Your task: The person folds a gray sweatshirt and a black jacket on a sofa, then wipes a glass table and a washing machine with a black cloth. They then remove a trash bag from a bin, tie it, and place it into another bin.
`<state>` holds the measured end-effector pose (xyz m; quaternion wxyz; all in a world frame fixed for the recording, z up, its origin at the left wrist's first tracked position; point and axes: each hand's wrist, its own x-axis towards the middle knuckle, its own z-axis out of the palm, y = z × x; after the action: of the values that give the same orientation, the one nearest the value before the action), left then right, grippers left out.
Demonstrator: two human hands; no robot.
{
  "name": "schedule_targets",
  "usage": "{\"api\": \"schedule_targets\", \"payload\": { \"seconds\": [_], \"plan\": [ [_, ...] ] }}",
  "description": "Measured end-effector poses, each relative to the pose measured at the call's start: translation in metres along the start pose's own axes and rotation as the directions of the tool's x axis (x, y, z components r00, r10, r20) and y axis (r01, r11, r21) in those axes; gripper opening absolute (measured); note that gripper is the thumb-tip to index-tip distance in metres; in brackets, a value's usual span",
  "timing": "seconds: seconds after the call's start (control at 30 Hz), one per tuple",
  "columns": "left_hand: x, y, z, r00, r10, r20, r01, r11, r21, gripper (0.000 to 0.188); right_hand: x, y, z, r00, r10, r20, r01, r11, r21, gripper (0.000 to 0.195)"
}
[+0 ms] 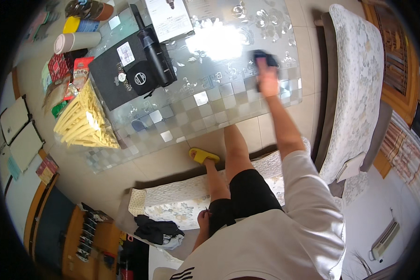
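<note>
My right hand [268,83] is stretched out over the patterned glass table [210,115], near its right edge. Under and around its fingers is a dark cloth-like item [271,60], blurred, which the hand holds against the tabletop. Down beside my left thigh rests my left hand [203,221], its fingers curled. A thin dark line shows at those fingers, too small to identify. Left of the right hand, a black handheld vacuum cleaner [155,57] lies across a dark mat [106,82]. A round black case [140,78] and a wristwatch [122,77] are beside it.
A clear bag of yellow food sticks [87,122] sits at the table's left edge, near snack packets [81,73]. Behind them are a pale flask [78,42] and a yellow-lidded jar [80,25]. A white box [169,21] lies farther back. Covered sofas [353,87] flank the table.
</note>
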<state>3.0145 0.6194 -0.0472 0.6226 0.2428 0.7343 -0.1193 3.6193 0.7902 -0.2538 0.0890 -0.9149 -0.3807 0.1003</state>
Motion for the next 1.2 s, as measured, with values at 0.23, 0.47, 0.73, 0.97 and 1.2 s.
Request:
{"api": "schedule_targets", "payload": {
  "seconds": [0.23,0.47,0.73,0.97,1.2],
  "plan": [
    [-0.012,-0.04,0.006,0.989,0.131,-0.072,-0.121,0.984,0.132,0.015,-0.002,0.161,-0.081,0.844,0.52,-0.131,-0.536,0.817,-0.211,0.052],
    [-0.009,-0.046,0.024,0.981,0.142,-0.129,-0.133,0.988,0.08,0.015,-0.098,-0.14,0.062,0.99,0.141,0.005,-0.141,0.986,0.088,0.068],
    [-0.012,-0.07,0.013,0.989,0.061,-0.138,-0.083,0.984,-0.16,0.014,-0.16,-0.471,0.129,0.868,-0.377,0.325,0.361,0.926,0.111,0.059],
    [-0.011,-0.098,0.008,0.99,0.007,-0.138,-0.046,0.958,-0.283,0.015,-0.148,-0.355,0.092,0.87,-0.286,0.401,0.268,0.958,0.101,0.073],
    [-0.017,-0.088,-0.009,0.99,-0.024,-0.138,-0.009,0.972,-0.235,0.015,-0.125,-0.146,0.059,0.911,0.409,0.053,-0.401,0.909,-0.118,0.073]
  ]
}}
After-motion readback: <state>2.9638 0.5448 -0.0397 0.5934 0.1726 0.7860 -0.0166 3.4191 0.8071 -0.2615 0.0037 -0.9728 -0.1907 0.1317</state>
